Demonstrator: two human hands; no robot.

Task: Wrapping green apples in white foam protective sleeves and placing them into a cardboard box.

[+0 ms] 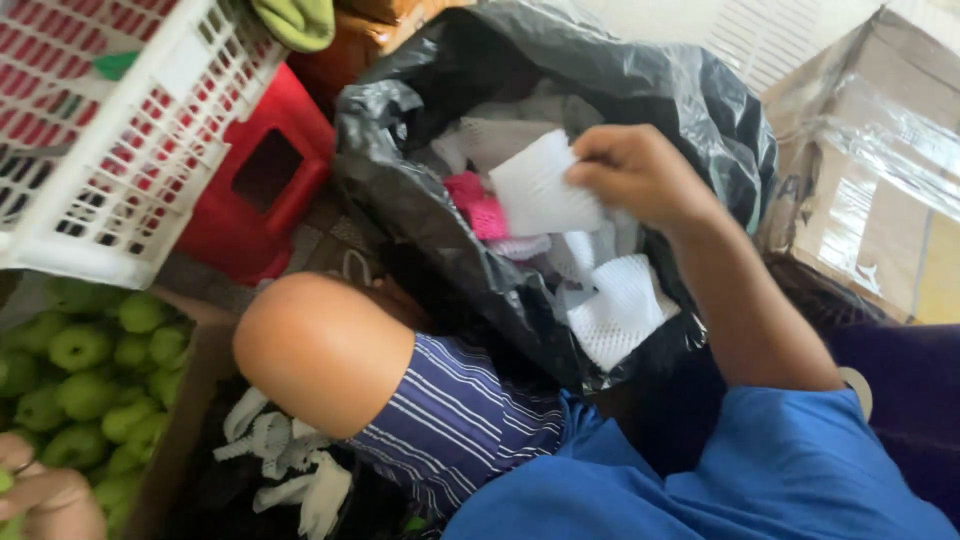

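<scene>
**Hands at work between a box of green fruit and a bag of foam nets**

Nearest the camera, a blue sleeve [800, 470] and a bent knee [320, 350] above striped shorts [470, 420] fill the lower frame. At the bottom left corner the left hand [45, 500] rests among green fruit [80, 390] piled in a cardboard box [185, 400]; only part of the hand shows, and whether its fingers are curled around a fruit cannot be told. Loose white foam nets [285, 465] lie on the dark floor just beside the box, under the knee.

Farther out, the right hand [640, 175] reaches into the mouth of a black plastic bag [420, 210]. Its fingers are pinched closed on the edge of a white foam net [540, 185], held just above the bag's contents. More white nets [620, 310] and a pink net [478, 205] lie inside the bag below it.

Beyond, a white plastic basket [150, 150] tilts at upper left, touching a red plastic stool [265, 175] behind it. A taped cardboard carton [870, 170] stands to the right of the bag.
</scene>
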